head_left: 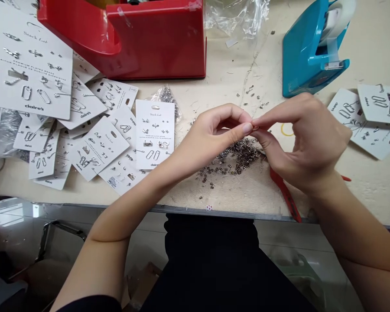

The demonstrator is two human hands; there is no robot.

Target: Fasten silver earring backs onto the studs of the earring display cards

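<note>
My left hand (pixel 219 125) and my right hand (pixel 299 138) meet fingertip to fingertip over the table. Both are closed in a pinch, and what they hold between them is too small and too covered by the fingers to name. Below them lies a dark pile of small metal earring parts (pixel 240 156), with loose bits scattered around it. Red-handled pliers (pixel 286 195) rest partly under my right hand. Left of my left hand, a white earring card (pixel 155 134) carries several silver earrings.
Many filled earring cards (pixel 99 149) overlap at the left. At the back stands a red tape dispenser (pixel 159 43), with a blue tape dispenser (pixel 299 56) at the back right. More cards (pixel 360 125) lie at the right. A yellow rubber band (pixel 286 130) is beside my right hand.
</note>
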